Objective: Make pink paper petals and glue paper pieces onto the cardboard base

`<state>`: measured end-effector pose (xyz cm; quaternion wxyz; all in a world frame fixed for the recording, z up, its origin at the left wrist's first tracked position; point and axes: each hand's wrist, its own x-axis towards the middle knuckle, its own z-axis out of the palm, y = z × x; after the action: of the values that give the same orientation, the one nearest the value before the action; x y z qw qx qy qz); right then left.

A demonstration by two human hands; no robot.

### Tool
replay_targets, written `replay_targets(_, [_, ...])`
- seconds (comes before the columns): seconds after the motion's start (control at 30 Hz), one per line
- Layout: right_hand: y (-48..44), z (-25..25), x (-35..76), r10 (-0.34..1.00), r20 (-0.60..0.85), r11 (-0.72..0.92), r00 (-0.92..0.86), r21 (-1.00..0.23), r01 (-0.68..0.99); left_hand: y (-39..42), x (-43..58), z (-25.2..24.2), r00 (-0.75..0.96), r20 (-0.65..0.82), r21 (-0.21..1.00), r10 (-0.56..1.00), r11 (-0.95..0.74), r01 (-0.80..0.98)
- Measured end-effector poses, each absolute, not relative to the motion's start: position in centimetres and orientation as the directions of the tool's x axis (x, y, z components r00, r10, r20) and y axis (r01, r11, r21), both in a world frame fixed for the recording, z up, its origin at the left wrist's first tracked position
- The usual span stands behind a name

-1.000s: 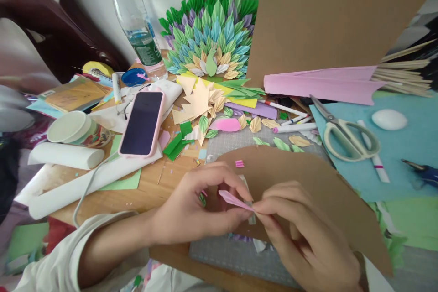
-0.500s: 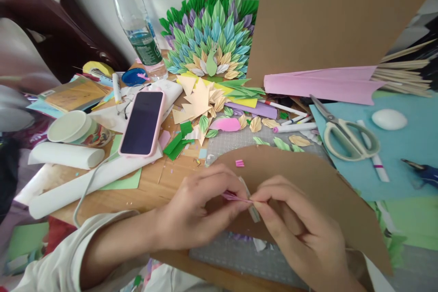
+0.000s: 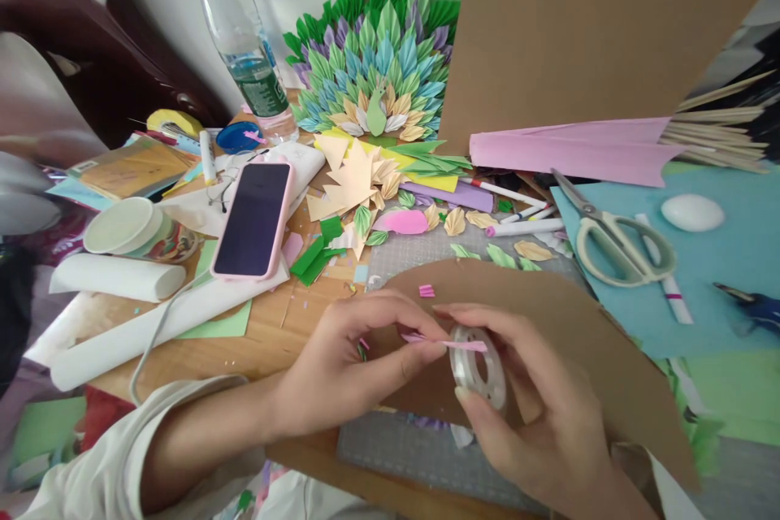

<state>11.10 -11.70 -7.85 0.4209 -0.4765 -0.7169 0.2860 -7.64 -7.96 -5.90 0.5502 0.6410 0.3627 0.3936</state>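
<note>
A narrow piece of folded pink paper (image 3: 472,346) is pinched between the thumb and fingers of my left hand (image 3: 359,366). Its free end reaches across the edge of a roll of clear tape (image 3: 465,374). My right hand (image 3: 542,398) grips that roll upright, with the thumb below and the fingers above. Both hands are over a rounded sheet of brown cardboard (image 3: 597,349). A small pleated pink paper scrap (image 3: 426,291) lies on the cardboard, just beyond my left hand.
Scissors (image 3: 625,248), a white egg-shaped object (image 3: 693,213) and a marker (image 3: 673,296) lie on blue paper at the right. A phone (image 3: 253,219), paper cup (image 3: 122,227) and bottle (image 3: 256,73) stand left. A paper peacock (image 3: 378,110) is behind scattered paper leaves.
The tape roll now stands upright in my right hand, which has let go of the pink paper's end. My left hand keeps its pinch on the paper.
</note>
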Motion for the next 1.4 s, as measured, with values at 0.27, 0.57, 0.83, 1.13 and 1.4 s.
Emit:
replay_targets(0.27, [-10.76,-7.01,11.21,0.825,0.525,0.549,-0.208,-0.659,0.514,-7.81,-7.54,-6.24,0.464,0.284,0.921,0.839,-0.373,0.110])
replay_targets(0.57, [-11.07,-6.98,10.80,0.825,0.531,0.546,-0.196,-0.658,0.518,-8.08,-7.64,-6.48,0.468,0.156,0.966,0.870,-0.234,0.112])
replay_targets(0.83, [-10.87,-7.30,11.20,0.894,0.424,0.420,-0.145,-0.679,0.602,-8.19,-7.58,-6.58,0.493,-0.026,0.998,0.870,-0.009,0.068])
replay_targets(1.13, [-10.91,-7.10,11.61,0.955,0.224,0.296,-0.196,-0.787,0.541,-8.28,-7.57,-6.58,0.521,-0.052,0.999,0.852,0.051,0.018])
replay_targets(1.4, [-11.41,-7.67,11.42,0.960,0.225,0.277,-0.164,-0.830,0.484,-8.21,-7.54,-6.73,0.519,0.095,0.985,0.849,-0.156,0.074])
